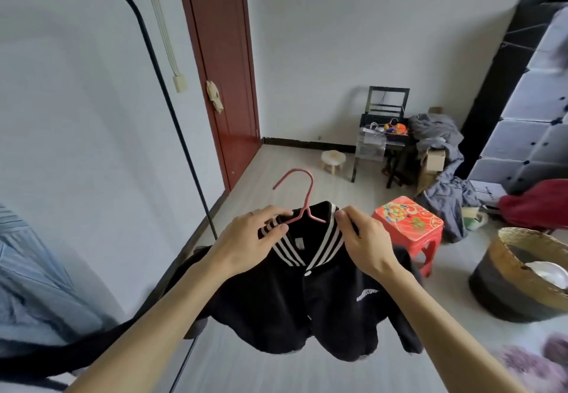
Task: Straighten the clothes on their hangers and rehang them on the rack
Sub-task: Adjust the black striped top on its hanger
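A black jacket [292, 306] with a black-and-white striped collar hangs on a pink hanger [302, 196], held out in front of me above the floor. My left hand [249, 242] pinches the left side of the collar by the hanger's shoulder. My right hand [362, 242] pinches the right side of the collar. The hanger's hook points up and to the left, free of the rack. The black clothes rack [147, 42] curves along the left wall, and a blue striped garment [27, 285] hangs at the far left.
A red plastic stool [408, 223] stands just right of the jacket. A woven basket [519, 272] sits at the right. A dark red door [221, 63], a small white stool [333, 160], a cluttered black table [384, 143] with heaped clothes and white cube shelves [528, 103] lie beyond.
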Motion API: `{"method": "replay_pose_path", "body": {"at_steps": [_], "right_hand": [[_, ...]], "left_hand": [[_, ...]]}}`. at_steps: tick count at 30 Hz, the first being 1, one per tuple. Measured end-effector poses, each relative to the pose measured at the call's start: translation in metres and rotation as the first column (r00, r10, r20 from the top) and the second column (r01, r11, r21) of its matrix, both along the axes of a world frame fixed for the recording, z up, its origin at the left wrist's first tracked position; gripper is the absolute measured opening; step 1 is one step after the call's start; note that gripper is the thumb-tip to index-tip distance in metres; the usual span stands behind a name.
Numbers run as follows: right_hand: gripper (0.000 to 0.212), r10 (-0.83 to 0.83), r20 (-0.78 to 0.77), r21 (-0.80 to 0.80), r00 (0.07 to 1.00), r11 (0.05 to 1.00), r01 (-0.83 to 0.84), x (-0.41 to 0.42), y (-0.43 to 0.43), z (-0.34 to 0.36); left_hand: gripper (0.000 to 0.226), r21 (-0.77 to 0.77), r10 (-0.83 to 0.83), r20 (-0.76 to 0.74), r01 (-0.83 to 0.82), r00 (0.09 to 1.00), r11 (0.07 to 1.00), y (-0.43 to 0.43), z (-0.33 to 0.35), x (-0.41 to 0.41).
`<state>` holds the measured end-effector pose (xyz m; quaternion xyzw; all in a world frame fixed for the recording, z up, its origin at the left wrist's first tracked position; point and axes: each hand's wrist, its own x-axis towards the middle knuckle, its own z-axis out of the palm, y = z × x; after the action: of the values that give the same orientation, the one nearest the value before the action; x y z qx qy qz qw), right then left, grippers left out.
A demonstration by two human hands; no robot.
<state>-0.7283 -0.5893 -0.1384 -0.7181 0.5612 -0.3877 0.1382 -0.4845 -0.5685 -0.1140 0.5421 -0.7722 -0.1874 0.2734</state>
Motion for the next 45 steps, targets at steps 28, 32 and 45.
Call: {"method": "replay_pose_path", "body": {"at_steps": [28,32,45], "right_hand": [[0.012,0.198,0.179,0.076,0.964,0.974,-0.214,-0.007,-0.016,-0.016],[0.014,0.179,0.113,0.131,0.977,0.972,-0.193,-0.010,-0.019,-0.021],[0.023,0.175,0.125,0.004,0.977,0.984,-0.177,0.029,-0.012,-0.017]], "left_hand": [[0.021,0.059,0.060,0.118,-0.067,0.991,0.996,-0.012,0.013,-0.005],[0.021,0.102,0.097,0.137,-0.112,0.986,0.989,-0.002,-0.003,0.008],[0.021,0.092,0.062,0.105,-0.072,0.993,0.993,-0.001,-0.021,-0.020]]}}
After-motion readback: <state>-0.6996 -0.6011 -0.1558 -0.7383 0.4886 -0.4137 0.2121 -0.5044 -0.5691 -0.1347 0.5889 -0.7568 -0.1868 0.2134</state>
